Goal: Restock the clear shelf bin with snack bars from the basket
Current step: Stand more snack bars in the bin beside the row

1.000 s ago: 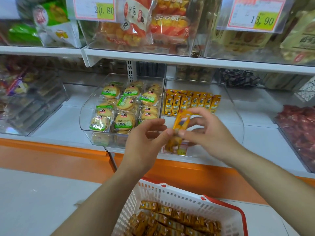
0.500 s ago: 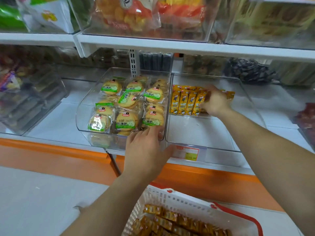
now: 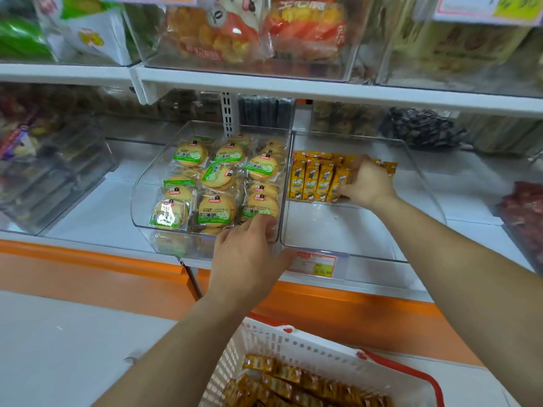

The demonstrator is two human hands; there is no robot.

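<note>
Reaching into clear bin point(image 3: 346, 254), right hand point(image 3: 367, 183) gripping snack bars point(image 3: 338, 180), left hand point(image 3: 246, 259) lowered flat to its corner.

The white shelf point(image 3: 88, 218), fronted by an orange strip point(image 3: 88, 268), carries four clear bins in a row: a blurred left bin point(image 3: 58, 183), the cookie bin point(image 3: 141, 201), the bar bin point(image 3: 338, 230) just beside it, and, apart at the right, a bin of red packs point(image 3: 523, 218).
</note>
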